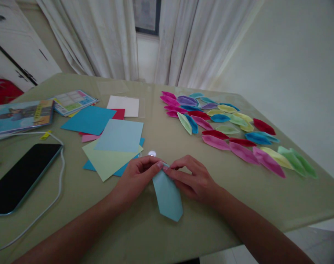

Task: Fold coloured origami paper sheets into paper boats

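A light blue folded paper (167, 196) lies on the table (161, 231) right in front of me, pointed at its near end. My left hand (138, 175) pinches its far tip with curled fingers. My right hand (193, 178) presses down on the same far end with fingers pressed together. To the left of my hands lies a loose stack of coloured paper squares (112, 143), blue, pale green, red and white.
Several folded paper boats (227, 128) in pink, blue, green, yellow and red cover the right half of the table. A dark tablet (21, 176) with a white cable (53, 205) lies at the left, booklets (21, 115) behind it. Curtains (106, 36) hang beyond the table.
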Motion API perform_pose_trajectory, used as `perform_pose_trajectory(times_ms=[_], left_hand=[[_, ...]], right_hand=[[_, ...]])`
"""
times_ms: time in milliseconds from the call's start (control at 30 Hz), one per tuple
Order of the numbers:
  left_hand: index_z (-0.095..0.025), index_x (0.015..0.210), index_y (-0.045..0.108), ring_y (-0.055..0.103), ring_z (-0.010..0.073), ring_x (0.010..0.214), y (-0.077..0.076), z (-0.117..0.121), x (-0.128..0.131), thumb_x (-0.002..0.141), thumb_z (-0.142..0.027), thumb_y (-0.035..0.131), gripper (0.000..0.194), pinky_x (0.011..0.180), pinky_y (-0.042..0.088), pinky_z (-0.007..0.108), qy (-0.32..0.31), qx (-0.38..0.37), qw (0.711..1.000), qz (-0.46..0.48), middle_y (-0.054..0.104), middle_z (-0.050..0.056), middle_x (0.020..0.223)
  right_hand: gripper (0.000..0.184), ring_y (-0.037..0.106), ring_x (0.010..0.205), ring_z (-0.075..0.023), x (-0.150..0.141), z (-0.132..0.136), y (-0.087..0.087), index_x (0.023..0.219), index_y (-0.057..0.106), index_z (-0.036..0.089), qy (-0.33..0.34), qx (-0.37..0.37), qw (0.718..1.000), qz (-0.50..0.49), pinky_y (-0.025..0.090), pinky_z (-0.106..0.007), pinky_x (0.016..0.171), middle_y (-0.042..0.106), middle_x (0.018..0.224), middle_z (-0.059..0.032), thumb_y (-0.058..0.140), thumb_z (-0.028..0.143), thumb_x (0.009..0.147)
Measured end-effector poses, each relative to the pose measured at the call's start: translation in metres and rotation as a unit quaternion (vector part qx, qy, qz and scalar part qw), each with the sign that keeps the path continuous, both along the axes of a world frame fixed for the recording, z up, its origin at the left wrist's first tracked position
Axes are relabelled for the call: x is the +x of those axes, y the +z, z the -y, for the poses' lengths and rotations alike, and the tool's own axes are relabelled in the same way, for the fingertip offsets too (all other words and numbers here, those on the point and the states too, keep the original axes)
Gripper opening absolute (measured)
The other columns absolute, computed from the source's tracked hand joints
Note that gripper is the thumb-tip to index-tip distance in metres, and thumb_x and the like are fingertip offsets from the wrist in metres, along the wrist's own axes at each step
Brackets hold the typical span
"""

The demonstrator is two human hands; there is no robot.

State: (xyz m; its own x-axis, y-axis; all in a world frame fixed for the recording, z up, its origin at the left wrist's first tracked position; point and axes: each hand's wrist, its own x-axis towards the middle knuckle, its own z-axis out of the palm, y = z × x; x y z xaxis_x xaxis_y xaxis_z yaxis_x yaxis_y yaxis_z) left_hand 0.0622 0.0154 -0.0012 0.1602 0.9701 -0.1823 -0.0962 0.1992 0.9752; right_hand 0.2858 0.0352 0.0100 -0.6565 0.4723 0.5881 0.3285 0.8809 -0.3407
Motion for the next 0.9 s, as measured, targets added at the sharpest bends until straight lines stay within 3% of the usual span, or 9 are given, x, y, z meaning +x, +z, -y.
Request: perform_pose_trajectory(times_ms=[67,167,267,367,433,567,900], left_hand=[[-0.019,0.089,0.08,0.063,0.0178,0.073,0.0012,0.0007,0.0001,0.087,-0.048,0.077,0.029,0.067,0.05,0.027,-0.005,0.025,0.999,-0.024,0.074,0.003,0.082],[-0.019,0.089,0.08,0.063,0.0174,0.074,0.0031,0.0027,-0.001,0.092,-0.045,0.072,0.027,0.065,0.049,0.026,-0.011,0.063,0.996,-0.054,0.074,0.003,0.082],[-0.02,0.091,0.081,0.061,0.0158,0.074,0.0045,0.004,-0.0026,0.095,-0.042,0.071,0.025,0.064,0.047,0.024,-0.006,0.087,0.994,-0.065,0.072,0.002,0.082],[-0.02,0.089,0.08,0.058,0.0144,0.071,0.0047,0.0038,-0.0031,0.095,-0.041,0.071,0.024,0.061,0.045,0.023,0.004,0.094,0.993,-0.071,0.069,0.001,0.079],[-0.02,0.088,0.079,0.058,0.0141,0.071,0.0047,0.0036,-0.0028,0.095,-0.041,0.071,0.024,0.061,0.045,0.023,0.007,0.094,0.993,-0.075,0.068,0.0,0.078],[-0.019,0.087,0.078,0.057,0.0142,0.069,0.0059,0.0042,-0.0019,0.094,-0.043,0.071,0.026,0.059,0.045,0.023,0.007,0.093,0.992,-0.084,0.068,0.001,0.076],[-0.018,0.085,0.076,0.062,0.0161,0.068,0.0031,0.0059,0.0004,0.089,-0.044,0.076,0.026,0.06,0.048,0.025,-0.062,0.046,0.995,-0.061,0.072,0.002,0.077]], right_hand=[[0.023,0.07,0.095,-0.0204,-0.0017,0.0012,-0.0002,0.121,0.075,0.023,-0.009,-0.048,0.998,-0.036,0.06,-0.034,0.081,0.073,0.105,-0.0096,0.067,0.019,0.1],[0.009,0.068,0.083,-0.0167,-0.005,0.0016,-0.0003,0.104,0.075,0.02,-0.04,-0.206,0.972,-0.105,0.057,-0.029,0.075,0.073,0.094,-0.0059,0.075,0.024,0.097],[0.02,0.063,0.071,-0.0137,-0.007,-0.0004,-0.0005,0.093,0.073,0.017,-0.061,-0.403,0.905,-0.126,0.051,-0.025,0.065,0.07,0.081,-0.002,0.079,0.037,0.094],[0.033,0.055,0.064,-0.0115,-0.0072,-0.0027,-0.0012,0.082,0.071,0.016,-0.045,-0.53,0.834,-0.144,0.043,-0.023,0.057,0.064,0.071,0.0009,0.082,0.046,0.089],[0.037,0.05,0.061,-0.0104,-0.0068,-0.0036,-0.0016,0.078,0.07,0.015,-0.035,-0.565,0.809,-0.159,0.038,-0.022,0.055,0.06,0.067,0.0025,0.084,0.049,0.086],[0.037,0.049,0.063,-0.0106,-0.0058,-0.0046,-0.0016,0.076,0.07,0.015,-0.029,-0.591,0.787,-0.173,0.037,-0.023,0.057,0.059,0.067,0.0023,0.085,0.048,0.084],[0.039,0.045,0.059,-0.0097,-0.0082,-0.0023,-0.0044,0.079,0.071,0.015,-0.034,-0.589,0.789,-0.172,0.033,-0.022,0.053,0.057,0.065,0.0028,0.084,0.051,0.084]])
